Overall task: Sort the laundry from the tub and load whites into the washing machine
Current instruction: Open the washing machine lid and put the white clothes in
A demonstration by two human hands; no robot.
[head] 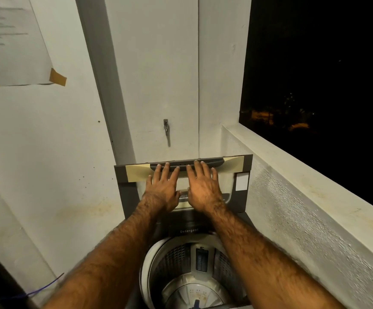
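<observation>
Left hand [163, 189] and right hand [203, 189] lie side by side, flat on the raised lid [127, 197]. Fingers are straight and spread, tips on the handle [217, 162] at its top edge; nothing is pinched. The drum [179, 259] gapes directly below the wrists. No laundry or tub in view. Judgement: push evenly through both palms until the lid leans safely back, then let go.

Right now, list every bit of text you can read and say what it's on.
"Detergent": on the washer, on the dark panel behind the drum opening.
"DIGIT": on the raised lid; the rest is hidden between the left hand and right hand.
Paper taped to the wall: printed lines, too blurred to read.
White sticker on the lid: nothing legible.
</observation>
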